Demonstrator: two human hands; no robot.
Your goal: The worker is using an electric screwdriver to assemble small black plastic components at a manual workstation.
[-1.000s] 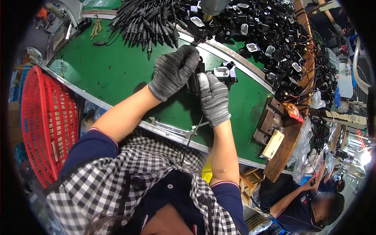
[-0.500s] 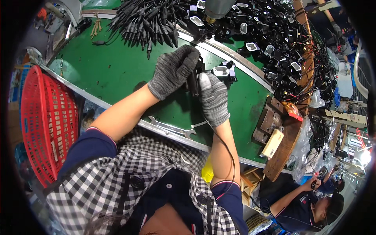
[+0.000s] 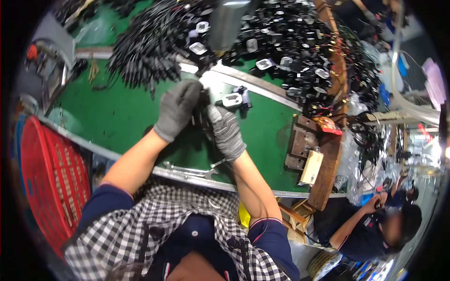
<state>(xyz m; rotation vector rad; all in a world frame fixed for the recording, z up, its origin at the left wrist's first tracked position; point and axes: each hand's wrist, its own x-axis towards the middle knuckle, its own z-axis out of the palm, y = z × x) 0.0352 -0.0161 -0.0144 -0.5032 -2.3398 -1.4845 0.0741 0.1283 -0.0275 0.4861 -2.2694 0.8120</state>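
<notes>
Both of my hands wear grey knitted gloves and meet over the green work table (image 3: 117, 117). My left hand (image 3: 179, 108) is closed on the upper part of a long black plastic part (image 3: 204, 104). My right hand (image 3: 225, 131) grips the same part from the right side, lower down. Much of that part is hidden by the gloves and smeared by motion. Just beyond my right hand lies a black piece with a pale, silver-rimmed oval opening (image 3: 231, 99). An open-ended wrench (image 3: 190, 172) rests along the table's near edge, below my hands.
Black cables (image 3: 145, 56) are heaped far left, black housings (image 3: 276, 47) far right. A blurred cylindrical tool (image 3: 227, 25) hangs above. Right stand a brown metal block (image 3: 301, 140) and a cream box (image 3: 311, 167). A red basket (image 3: 56, 182) is at left; another person (image 3: 370, 225) sits lower right.
The whole view has shifted, so the table and heaps sit differently in it. Both hands still hold the black part, which now looks more blurred.
</notes>
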